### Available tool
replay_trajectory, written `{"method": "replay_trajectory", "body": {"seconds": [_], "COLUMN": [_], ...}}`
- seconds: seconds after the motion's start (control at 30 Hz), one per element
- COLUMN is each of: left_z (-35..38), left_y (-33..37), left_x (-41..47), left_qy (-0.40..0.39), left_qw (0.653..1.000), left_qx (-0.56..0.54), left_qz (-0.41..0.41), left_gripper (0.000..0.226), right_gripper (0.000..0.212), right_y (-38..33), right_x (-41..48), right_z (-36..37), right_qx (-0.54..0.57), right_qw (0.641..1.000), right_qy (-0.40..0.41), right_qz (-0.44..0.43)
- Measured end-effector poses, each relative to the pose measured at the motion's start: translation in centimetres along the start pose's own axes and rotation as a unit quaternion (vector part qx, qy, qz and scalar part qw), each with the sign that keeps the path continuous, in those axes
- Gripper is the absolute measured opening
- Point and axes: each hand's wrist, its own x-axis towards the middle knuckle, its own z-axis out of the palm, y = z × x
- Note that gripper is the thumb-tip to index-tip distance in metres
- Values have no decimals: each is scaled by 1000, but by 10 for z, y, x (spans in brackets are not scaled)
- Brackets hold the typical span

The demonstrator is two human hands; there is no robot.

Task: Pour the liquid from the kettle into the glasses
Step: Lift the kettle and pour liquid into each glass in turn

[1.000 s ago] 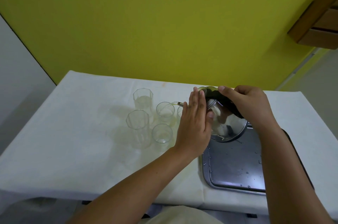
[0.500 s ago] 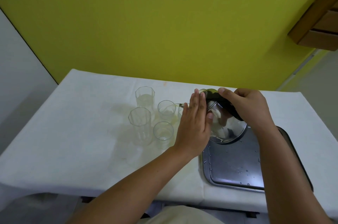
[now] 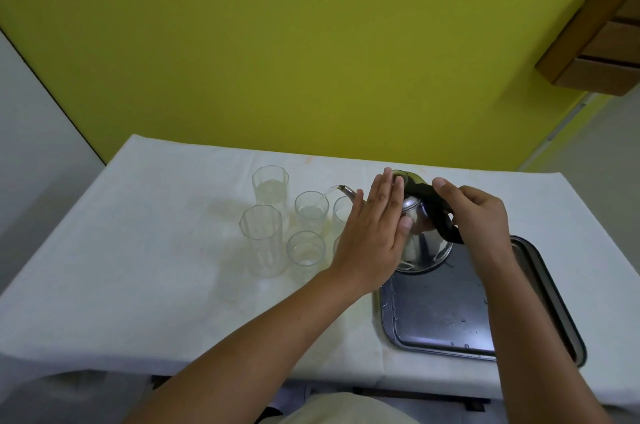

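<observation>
Kettle tipping over the small glasses

Head view: the right hand [image 3: 479, 215] is gripping the handle of the kettle [image 3: 420, 233], the left hand [image 3: 372, 236] is pressing flat, fingers released, against its side; the thin stream could be missing the short glass [image 3: 311, 208] and wetting the table [image 3: 156, 250].

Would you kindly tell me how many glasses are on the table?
6: two tall glasses at left, two short ones beside them, two partly hidden behind the left hand.
</observation>
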Motion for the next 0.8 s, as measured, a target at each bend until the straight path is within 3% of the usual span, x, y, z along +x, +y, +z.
{"method": "replay_trajectory", "body": {"seconds": [0.2, 0.3, 0.4, 0.47, 0.6, 0.8], "left_z": [3, 6, 9, 12, 20, 25], "left_y": [3, 3, 6, 7, 8, 9], "left_x": [5, 7, 7, 5, 0, 0], "left_qy": [-13, -26, -41, -51, -57, -50], "left_qw": [999, 999, 998, 998, 998, 998], "left_qx": [35, 39, 32, 21, 2, -20], "left_qz": [23, 23, 19, 12, -6, -21], "left_gripper": [55, 55, 58, 62, 63, 58], "right_gripper": [46, 46, 62, 72, 57, 56], "right_y": [11, 14, 14, 13, 12, 1], "right_x": [-1, -1, -1, 0, 3, -1], "right_z": [-5, -8, -12, -14, -19, -18], "right_qx": [49, 57, 48, 14, -92, -174], "right_qw": [999, 998, 999, 1000, 995, 983], "right_qy": [12, 16, 14, 15, 37, 60], "right_qz": [8, 21, 22, 18, 8, 6]}}
